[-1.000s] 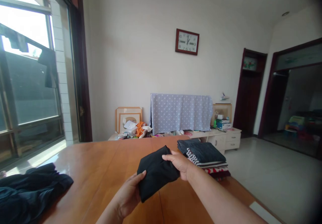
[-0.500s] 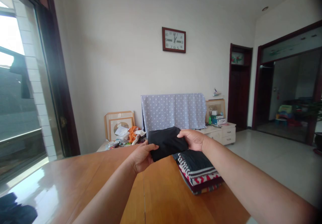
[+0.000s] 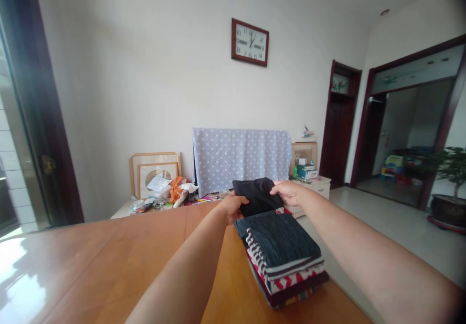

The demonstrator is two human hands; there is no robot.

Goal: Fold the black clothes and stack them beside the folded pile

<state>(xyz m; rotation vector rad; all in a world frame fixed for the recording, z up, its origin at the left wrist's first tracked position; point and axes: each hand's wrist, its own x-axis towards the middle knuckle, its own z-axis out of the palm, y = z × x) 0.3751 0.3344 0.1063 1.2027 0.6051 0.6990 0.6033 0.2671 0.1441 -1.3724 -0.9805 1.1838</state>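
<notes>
Black cloth (image 3: 257, 193) has moved to the clothes stack's (image 3: 287, 241) far edge, gripped between both hands (image 3: 233, 206) (image 3: 289, 193).

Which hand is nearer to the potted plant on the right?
Right. The right hand, left of the potted plant, holds the folded black cloth by its right side; the left hand, farther left, holds its left side.
</notes>
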